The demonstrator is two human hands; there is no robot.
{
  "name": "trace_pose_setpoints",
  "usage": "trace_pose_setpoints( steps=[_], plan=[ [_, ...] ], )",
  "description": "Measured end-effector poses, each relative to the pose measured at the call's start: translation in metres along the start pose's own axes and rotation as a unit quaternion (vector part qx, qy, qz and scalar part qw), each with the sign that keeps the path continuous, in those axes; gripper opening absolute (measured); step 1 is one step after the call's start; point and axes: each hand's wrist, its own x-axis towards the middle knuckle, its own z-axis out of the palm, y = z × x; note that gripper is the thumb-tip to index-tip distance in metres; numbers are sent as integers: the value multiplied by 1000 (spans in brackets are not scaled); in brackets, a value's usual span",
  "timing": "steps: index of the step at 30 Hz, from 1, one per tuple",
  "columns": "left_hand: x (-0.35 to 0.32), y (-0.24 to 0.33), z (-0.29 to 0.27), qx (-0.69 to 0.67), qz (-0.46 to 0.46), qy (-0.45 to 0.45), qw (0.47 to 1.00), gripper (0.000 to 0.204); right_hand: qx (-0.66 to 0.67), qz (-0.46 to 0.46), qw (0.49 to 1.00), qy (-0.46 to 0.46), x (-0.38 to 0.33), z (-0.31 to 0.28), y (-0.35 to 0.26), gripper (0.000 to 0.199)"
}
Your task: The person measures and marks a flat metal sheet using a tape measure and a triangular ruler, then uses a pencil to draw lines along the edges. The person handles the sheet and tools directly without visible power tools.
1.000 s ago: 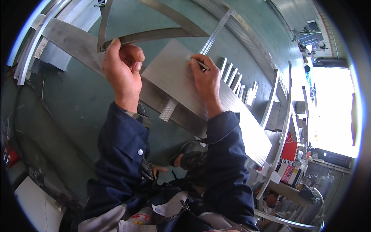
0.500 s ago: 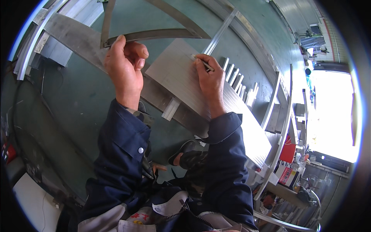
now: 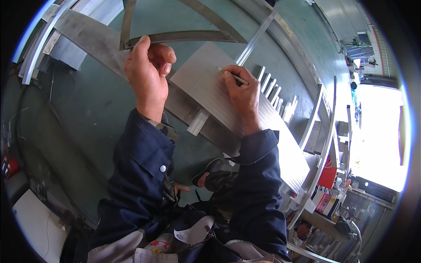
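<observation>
My left hand [image 3: 148, 79] is closed, its thumb and curled fingers at the near corner of a flat-barred metal triangle [image 3: 184, 38], which it holds up to the left of a panel. My right hand [image 3: 244, 92] pinches a thin, pale pen-like stick [image 3: 240, 79]. The stick's tip is at the surface of the long silver metal panel [image 3: 197, 72]; whether it touches cannot be made out. My right wrist lies over the panel, which slants from upper left to lower right. Under it lies a grey metal beam [image 3: 180, 101], with a ribbed metal strip [image 3: 198, 122] sticking out.
Several short metal bars [image 3: 272, 93] lie in a row beyond the panel. A long metal rail [image 3: 258, 36] runs away behind it. Metal profiles [image 3: 39, 48] are at the far left. On the right stand a metal rack [image 3: 322, 144] and a red box [image 3: 327, 175].
The view has shifted slightly. My right hand and the stick's tip have moved a little left and nearer across the panel. My left hand keeps its hold on the metal triangle.
</observation>
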Motion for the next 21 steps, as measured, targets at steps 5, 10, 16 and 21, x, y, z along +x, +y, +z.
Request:
trace_pose_setpoints(
  steps=[5, 10, 16, 21],
  plan=[
    [1, 2, -2, 12, 3, 2, 1000, 44, 32, -19, 998, -52, -5, -4, -7, 12],
    [2, 1, -2, 18, 11, -3, 1000, 42, 16, -57, 989, -134, -5, -8, -7, 14],
    [-2, 6, 7, 109, 30, 6, 994, 35, 7, -66, 986, -154, -5, -7, -7, 15],
    [-3, 0, 4, 170, 126, -18, 977, 31, 16, -62, 986, -152, -4, -4, -6, 14]
  ],
)
